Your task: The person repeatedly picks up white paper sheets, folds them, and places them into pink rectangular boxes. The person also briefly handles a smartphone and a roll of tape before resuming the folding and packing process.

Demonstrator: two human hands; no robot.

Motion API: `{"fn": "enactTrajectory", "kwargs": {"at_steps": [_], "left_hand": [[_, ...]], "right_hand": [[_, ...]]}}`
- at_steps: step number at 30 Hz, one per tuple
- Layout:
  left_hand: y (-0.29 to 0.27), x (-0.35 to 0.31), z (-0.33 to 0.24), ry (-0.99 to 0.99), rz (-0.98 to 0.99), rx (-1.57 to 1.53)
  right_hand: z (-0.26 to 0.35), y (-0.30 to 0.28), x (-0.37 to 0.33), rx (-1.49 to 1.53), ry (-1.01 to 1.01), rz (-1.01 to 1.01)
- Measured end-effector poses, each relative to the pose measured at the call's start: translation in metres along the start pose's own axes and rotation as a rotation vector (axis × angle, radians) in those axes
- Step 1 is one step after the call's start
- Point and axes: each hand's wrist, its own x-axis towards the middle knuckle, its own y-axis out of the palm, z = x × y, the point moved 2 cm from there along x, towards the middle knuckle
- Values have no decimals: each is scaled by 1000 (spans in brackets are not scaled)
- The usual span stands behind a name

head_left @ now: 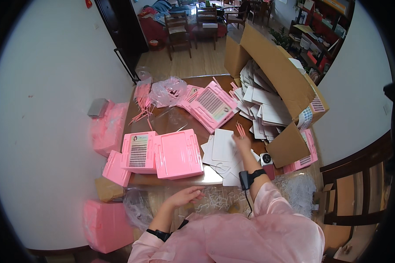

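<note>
My right hand (242, 143) reaches over the table, fingers closed at the right edge of a white card (224, 145) that tops a loose spread of white sheets. Just beyond its fingers are pink tweezers (240, 129); whether the hand touches them is unclear. In front of the table edge, my left hand (187, 197) hovers with fingers stretched out and nothing in it. Beyond that hand stands a stack of pink plastic trays (178, 153), with molded slots on top. Beside it is another pink stack (138, 151) carrying a sheet of dark lash rows.
A large cardboard box (276, 65) full of white cards lies open at the right. More pink lash trays (213, 105), a clear plastic bag (168, 91) and a pile of pink tweezers (142, 103) lie farther back. A phone (266, 160) sits by my right forearm. Pink wrapped bundles (105, 225) stand left.
</note>
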Motion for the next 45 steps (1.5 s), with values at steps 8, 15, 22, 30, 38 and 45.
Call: {"fn": "enactTrajectory", "kwargs": {"at_steps": [8,15,22,30,38,45], "left_hand": [[0,16,19,-67,-25,-48],[8,52,16,46,-21,37],[63,129,-55,344,-184,-376],[133,142,-104,344,-234,-273],[155,127,-103,645,429,-723],[166,119,-98,584,37,-379]], "right_hand": [[24,61,-80,-421,66,-5],[-15,34,-52,244,-1,147],[-60,-82,-157,1205,87,1242],[-83,-148,-182,625,-204,842],[-41,-194,-184,-288,-608,85],[-22,-190,-199,-28,-678,264]]}}
